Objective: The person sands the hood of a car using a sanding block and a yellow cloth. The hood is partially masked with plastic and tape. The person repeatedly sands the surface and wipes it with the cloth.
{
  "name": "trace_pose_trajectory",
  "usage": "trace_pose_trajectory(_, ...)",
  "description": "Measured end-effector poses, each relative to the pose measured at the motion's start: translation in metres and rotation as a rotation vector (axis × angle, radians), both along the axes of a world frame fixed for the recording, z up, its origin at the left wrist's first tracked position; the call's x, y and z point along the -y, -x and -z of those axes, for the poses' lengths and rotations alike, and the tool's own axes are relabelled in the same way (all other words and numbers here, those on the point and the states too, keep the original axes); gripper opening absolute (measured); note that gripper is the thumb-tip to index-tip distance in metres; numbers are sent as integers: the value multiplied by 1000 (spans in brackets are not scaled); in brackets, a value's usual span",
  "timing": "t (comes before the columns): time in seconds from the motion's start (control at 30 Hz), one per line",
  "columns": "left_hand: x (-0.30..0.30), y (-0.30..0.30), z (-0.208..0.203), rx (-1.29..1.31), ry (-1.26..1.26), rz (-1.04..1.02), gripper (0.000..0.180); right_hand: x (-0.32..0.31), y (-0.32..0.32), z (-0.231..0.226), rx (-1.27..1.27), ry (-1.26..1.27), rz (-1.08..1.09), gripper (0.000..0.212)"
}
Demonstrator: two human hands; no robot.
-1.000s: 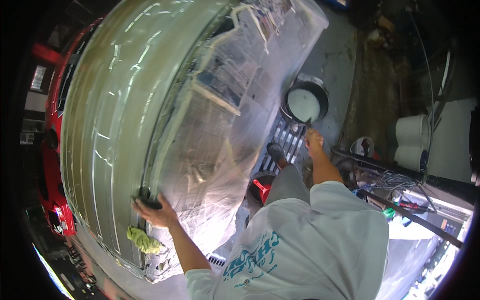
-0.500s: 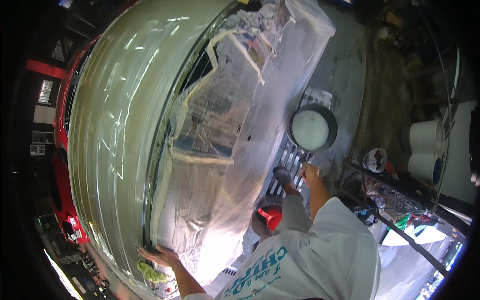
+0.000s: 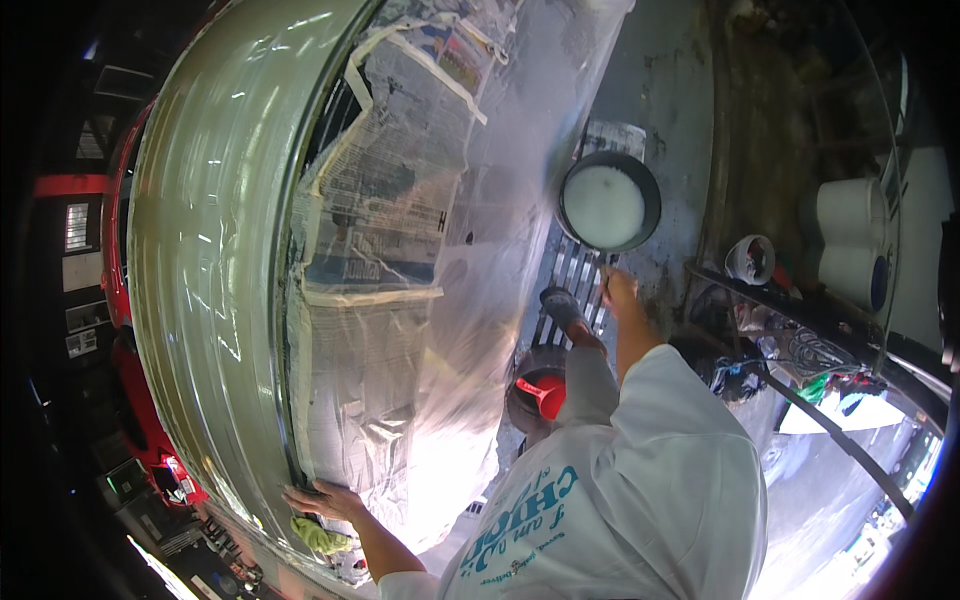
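Observation:
My left hand [image 3: 326, 501] lies with its fingers stretched out at the edge of a wet, shiny car roof [image 3: 205, 250]. Beside it rests a crumpled yellow-green cloth [image 3: 320, 536]. Newspaper [image 3: 375, 235] and clear plastic sheeting [image 3: 480, 290], held with masking tape, cover the car's side. On the right, my right hand [image 3: 620, 288] hangs away from the car with its fingers curled; what they hold, if anything, is too small to make out. Just beyond it stands a dark round bucket [image 3: 650, 215] of whitish liquid.
A red dipper [image 3: 545, 397] sits in another dark bucket [image 3: 522, 408] by my legs. My foot [image 3: 563, 308] is on a slatted grate [image 3: 575, 265]. White containers [image 3: 850, 225], a small tub [image 3: 750, 260] and coiled cable [image 3: 825, 350] stand at right. A red car [image 3: 140, 400] is beyond the roof.
The view has shifted, so the car roof and buckets sit differently in the picture. My left hand still lies at the roof edge by the cloth. My right hand remains near the bucket.

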State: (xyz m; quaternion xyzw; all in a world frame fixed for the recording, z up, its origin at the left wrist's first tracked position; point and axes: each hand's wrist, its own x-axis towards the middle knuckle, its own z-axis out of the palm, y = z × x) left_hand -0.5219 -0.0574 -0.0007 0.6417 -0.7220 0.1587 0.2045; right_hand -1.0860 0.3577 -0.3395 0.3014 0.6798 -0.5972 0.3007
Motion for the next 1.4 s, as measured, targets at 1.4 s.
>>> trace_pose_trajectory(1.4,-128,-13,-91,-2151,-327,89,48,273,-253,-318,-522,445,-1522,31)
